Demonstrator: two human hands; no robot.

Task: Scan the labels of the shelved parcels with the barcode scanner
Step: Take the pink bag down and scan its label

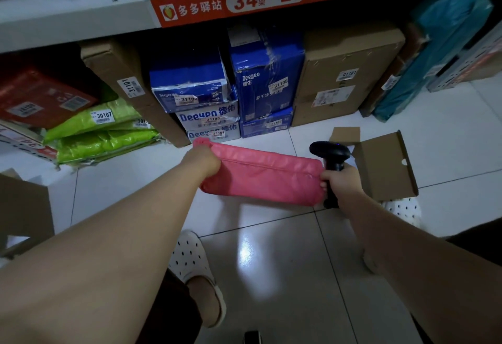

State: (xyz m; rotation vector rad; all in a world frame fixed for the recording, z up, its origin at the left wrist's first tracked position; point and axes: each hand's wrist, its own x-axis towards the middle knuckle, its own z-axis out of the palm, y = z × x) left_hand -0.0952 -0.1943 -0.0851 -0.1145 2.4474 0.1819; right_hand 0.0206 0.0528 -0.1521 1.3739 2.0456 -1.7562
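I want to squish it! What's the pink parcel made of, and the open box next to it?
The pink parcel looks like thin, slightly shiny plastic film: it creases and sags between both hands. The open box looks like plain brown cardboard, matte, with folded flaps.

Left hand [207, 160]: grips the left end of a pink parcel [260, 174].
Right hand [338, 180]: holds the black barcode scanner [330, 153] and pinches the parcel's right end.
Floor [271, 262]: glossy white tiles, open cardboard box [385, 167] beside scanner.
Shelf [81, 26]: blue boxes [267, 72] beneath.

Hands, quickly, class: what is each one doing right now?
Left hand: grips the left end of the pink parcel.
Right hand: grips the barcode scanner handle, fingers also pinching the parcel's right end.
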